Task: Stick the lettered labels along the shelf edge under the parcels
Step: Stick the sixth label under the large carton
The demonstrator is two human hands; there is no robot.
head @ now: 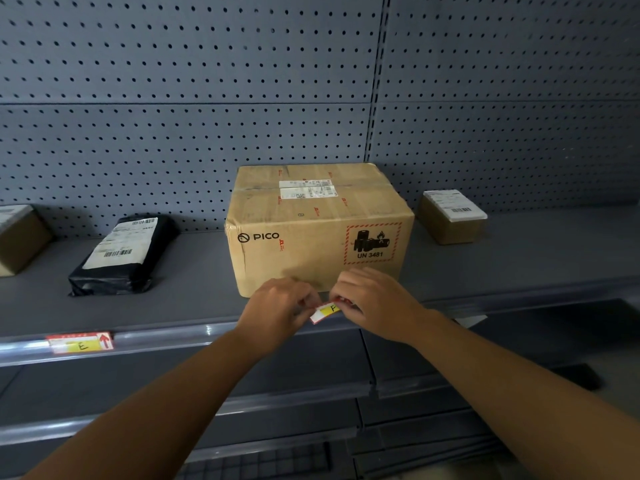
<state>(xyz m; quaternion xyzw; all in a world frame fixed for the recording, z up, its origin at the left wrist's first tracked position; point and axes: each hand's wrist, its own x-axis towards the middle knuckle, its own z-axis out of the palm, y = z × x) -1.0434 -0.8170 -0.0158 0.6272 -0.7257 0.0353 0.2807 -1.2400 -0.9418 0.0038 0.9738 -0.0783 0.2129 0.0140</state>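
F label: the F label (325, 311), a small white-and-red sticker with a yellow field and a handwritten F, sits at the centre of the frame, tilted, just at the shelf edge (194, 336) below the big carton; it is pinched from both ends.
Left hand: the left hand (277, 304) comes in from the lower left; its fingers curl in and pinch the left end of the F label.
Right hand: the right hand (375, 301) comes in from the lower right; its fingers are curled round the label's right end, with a bit of red showing at the fingertips.
Lower shelves: grey lower shelves (294, 403) run across the bottom of the frame, under both forearms.
E label: the E label (80, 342) is stuck flat on the shelf edge at the left of the frame, below the black parcel; it bears a red arrow.
White scrap: a pale scrap (472, 320) lies just below the shelf edge, right of the right wrist; what it is cannot be told.
PICO carton: the PICO carton (318, 230) stands on the shelf straight behind the hands, with a UN 3481 battery mark on its front.
Black parcel: a black parcel (124, 254) lies left of the carton, well apart from it.
Small box: a small box (450, 216) stands right of the carton, further back.
Cut-off box: another brown box (19, 237) is cut by the left edge of the frame.
Back wall: grey pegboard (207, 81) fills the upper half.
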